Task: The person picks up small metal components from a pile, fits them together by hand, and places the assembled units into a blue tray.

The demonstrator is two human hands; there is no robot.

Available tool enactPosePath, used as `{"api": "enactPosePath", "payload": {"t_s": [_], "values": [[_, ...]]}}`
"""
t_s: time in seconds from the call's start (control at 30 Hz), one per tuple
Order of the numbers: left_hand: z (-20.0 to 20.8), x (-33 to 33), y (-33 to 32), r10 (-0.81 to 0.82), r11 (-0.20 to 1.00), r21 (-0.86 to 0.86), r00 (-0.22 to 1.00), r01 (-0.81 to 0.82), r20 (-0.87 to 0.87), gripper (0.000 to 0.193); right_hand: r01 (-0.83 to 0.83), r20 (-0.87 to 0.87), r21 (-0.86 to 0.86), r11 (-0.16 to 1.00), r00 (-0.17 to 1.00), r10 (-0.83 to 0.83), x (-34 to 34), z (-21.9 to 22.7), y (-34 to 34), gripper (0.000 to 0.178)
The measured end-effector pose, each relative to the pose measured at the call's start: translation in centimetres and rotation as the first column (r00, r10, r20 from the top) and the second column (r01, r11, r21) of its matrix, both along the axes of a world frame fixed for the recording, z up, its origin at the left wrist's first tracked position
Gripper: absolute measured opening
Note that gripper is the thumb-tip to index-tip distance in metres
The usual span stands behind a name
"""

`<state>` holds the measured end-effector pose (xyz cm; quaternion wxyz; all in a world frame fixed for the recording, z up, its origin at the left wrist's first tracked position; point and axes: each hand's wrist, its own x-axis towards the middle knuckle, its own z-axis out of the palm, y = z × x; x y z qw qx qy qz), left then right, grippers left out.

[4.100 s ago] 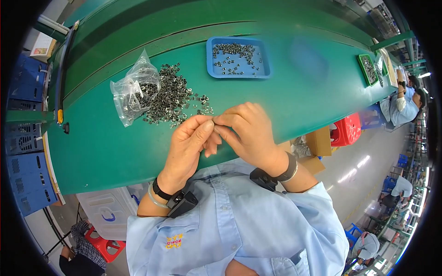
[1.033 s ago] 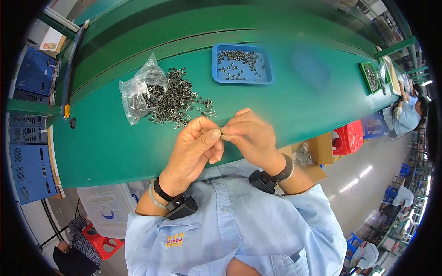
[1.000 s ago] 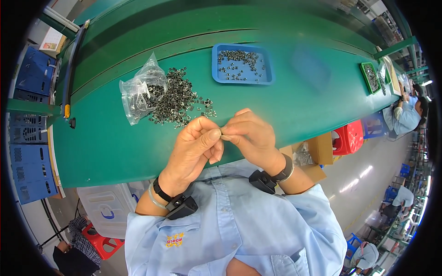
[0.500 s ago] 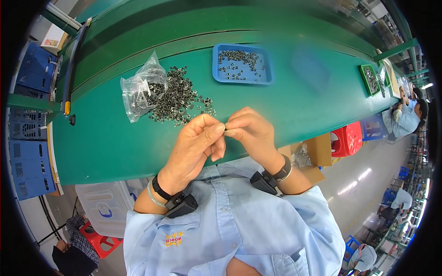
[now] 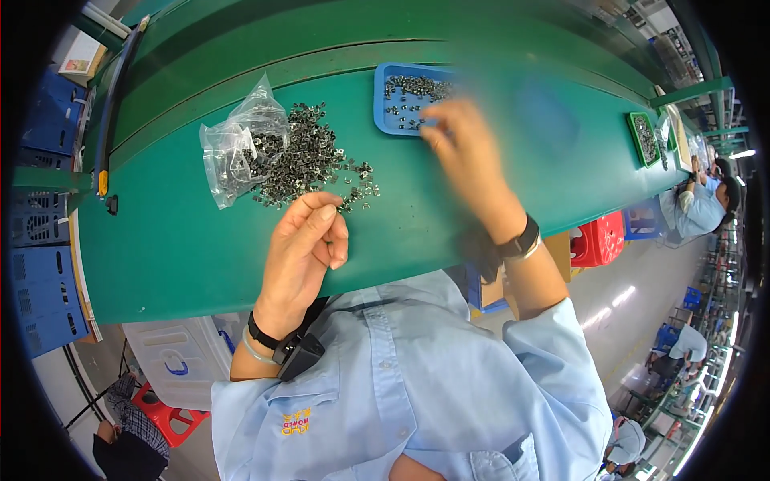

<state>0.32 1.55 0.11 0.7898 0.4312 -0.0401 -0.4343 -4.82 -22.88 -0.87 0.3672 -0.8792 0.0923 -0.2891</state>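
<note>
My left hand is above the green bench, its thumb and forefinger pinched together at the near edge of a pile of small black-and-silver metal pieces. Whatever sits in that pinch is too small to make out. My right hand, smeared by motion, reaches over the near right corner of a blue tray. Similar small pieces are scattered inside the tray. The fingertips of that hand are too blurred to show whether they hold anything. A clear plastic bag lies against the pile's left side, some pieces inside it.
Farther right on the bench stands a green tray of small parts, with a co-worker seated beyond. Red stools, a cardboard box and a lidded plastic bin are below the bench edge. Blue crates line the left.
My hands, together at the fingertips before, have parted. The right hand has swung up and forward to the blue tray; the left has drawn a little to the left, still pinched.
</note>
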Motion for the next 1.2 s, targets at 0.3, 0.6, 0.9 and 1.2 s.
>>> {"api": "enactPosePath", "payload": {"t_s": [0.3,0.6,0.9,1.2], "values": [[-1.1,0.1,0.3,-0.027,1.0,0.008,0.998,0.028,-0.055,0.016,-0.215,-0.306,-0.283,0.935,0.944,0.125,-1.8,-0.6,5.6,0.017],[0.0,-0.8,-1.3,-0.149,0.987,0.054,0.988,0.152,-0.047,0.017,-0.295,-0.022,-0.167,0.941,0.955,0.295,-3.4,1.3,5.7,0.018],[0.0,-1.4,-2.4,-0.153,0.988,0.0,0.985,0.153,0.075,0.013,-0.293,0.03,-0.07,0.954,0.955,0.296,-4.4,2.2,5.7,0.018],[0.2,-1.5,-2.4,-0.144,0.99,0.003,0.981,0.144,0.129,0.01,-0.361,0.031,0.197,0.911,0.931,0.363,-4.4,2.5,5.4,0.017]]}}
